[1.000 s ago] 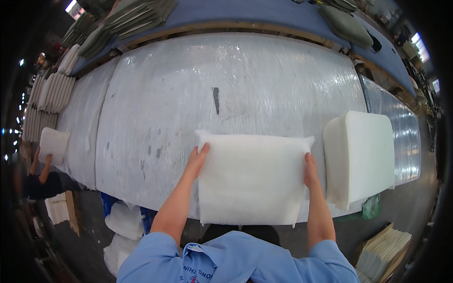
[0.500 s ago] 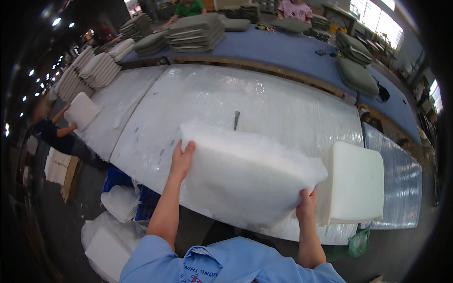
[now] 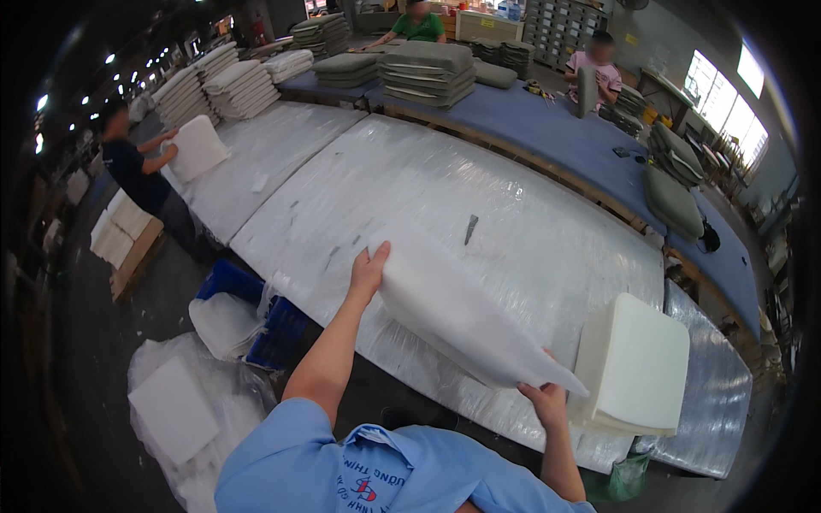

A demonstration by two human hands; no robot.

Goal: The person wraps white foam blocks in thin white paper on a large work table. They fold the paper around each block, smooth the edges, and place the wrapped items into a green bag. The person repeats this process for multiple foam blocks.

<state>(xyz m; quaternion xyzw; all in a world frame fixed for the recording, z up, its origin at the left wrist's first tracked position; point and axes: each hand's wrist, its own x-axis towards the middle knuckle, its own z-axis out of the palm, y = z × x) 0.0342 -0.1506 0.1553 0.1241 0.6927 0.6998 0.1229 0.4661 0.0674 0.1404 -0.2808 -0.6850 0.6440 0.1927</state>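
Note:
Both my hands grip a white foam cushion (image 3: 453, 312) covered in soft fluffy wadding, tilted above the plastic-covered table (image 3: 410, 162). My left hand (image 3: 369, 272) has its fingers closed on the far left corner, thumb on top. At the near right end my right hand (image 3: 546, 400) pinches the edge, beside a loose pointed flap of wadding. The cushion's underside is hidden. Just right of that hand stands a stack of cream foam pads (image 3: 641, 363).
Left of me are a blue crate (image 3: 278, 333) with white material and a plastic bag (image 3: 244, 402) by a white slab. A co-worker (image 3: 132, 162) handles a white pad at left. Beyond runs a blue table (image 3: 522, 107) with grey-green cushion stacks (image 3: 428, 73) and two people behind.
The cushion has turned from its broad face toward me to a steeper slant, its right end lower and nearer. My view has shifted; the person in pink now holds a cushion upright.

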